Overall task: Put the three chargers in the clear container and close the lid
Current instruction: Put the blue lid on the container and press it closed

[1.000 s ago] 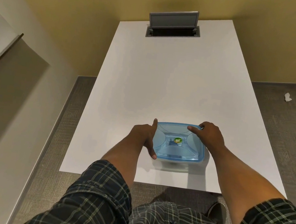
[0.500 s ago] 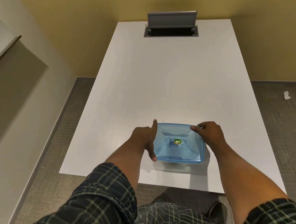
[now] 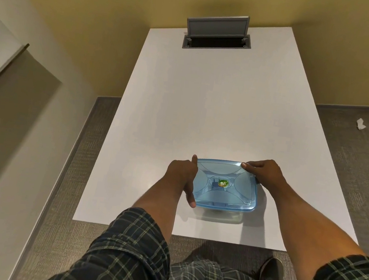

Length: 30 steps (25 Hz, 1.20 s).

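Surface: white table (image 3: 206,109), grey cable hatch (image 3: 217,35) at the far end, carpet around. Item: clear container (image 3: 223,215) near my edge, blue lid (image 3: 225,185) seated on top; chargers not discernible through it. My left hand (image 3: 182,174): flat against the lid's left edge, gripping nothing. My right hand (image 3: 263,173): fingers curled over the far right corner. Method, as I judge it: press each corner down evenly, brace the box, check the rim sits flush.
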### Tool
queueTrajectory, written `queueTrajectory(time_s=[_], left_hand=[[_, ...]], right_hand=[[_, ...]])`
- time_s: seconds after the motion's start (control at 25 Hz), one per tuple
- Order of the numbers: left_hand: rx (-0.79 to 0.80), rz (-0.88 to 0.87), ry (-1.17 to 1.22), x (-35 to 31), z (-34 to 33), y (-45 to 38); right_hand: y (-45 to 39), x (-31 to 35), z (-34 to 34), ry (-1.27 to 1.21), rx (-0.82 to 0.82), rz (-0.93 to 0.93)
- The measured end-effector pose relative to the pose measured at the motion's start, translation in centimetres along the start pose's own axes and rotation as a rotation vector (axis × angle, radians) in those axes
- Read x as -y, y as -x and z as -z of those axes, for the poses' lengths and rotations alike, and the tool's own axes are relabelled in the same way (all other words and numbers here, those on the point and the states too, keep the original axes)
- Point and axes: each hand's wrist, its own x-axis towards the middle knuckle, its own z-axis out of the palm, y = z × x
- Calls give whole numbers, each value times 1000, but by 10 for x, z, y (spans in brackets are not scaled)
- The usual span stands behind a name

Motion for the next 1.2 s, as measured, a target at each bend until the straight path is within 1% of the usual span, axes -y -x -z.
queueTrajectory(time_s=[0.32,0.44,0.52,0.64,0.8,0.92,0.96,1.04,1.12,1.2], left_hand=[[-38,15,-41,-1,-1,-1],[-38,18,-40,-1,-1,1],[-45,7,-32,0,0,2],[-44,1,-26,0,0,6],[-38,-2,-38,-2,1,7],[-21,1,-33,-4,2,8],[-22,1,-31,-5,2,7],[-25,4,-29,-5,2,6],[-17,16,-27,-4,1,6],[-13,20,-22,-3,0,5]], right_hand=[[-9,12,7,-23,77,-101],[-10,10,9,-49,55,-136],[-9,6,7,-76,16,-136],[-9,6,5,-47,-23,-121],[-5,5,5,-45,-10,-88],[4,1,5,23,-8,-43],[7,-1,9,12,12,-42],[15,-8,18,-20,138,-115],[24,-14,25,70,311,-233],[31,-18,25,148,411,-282]])
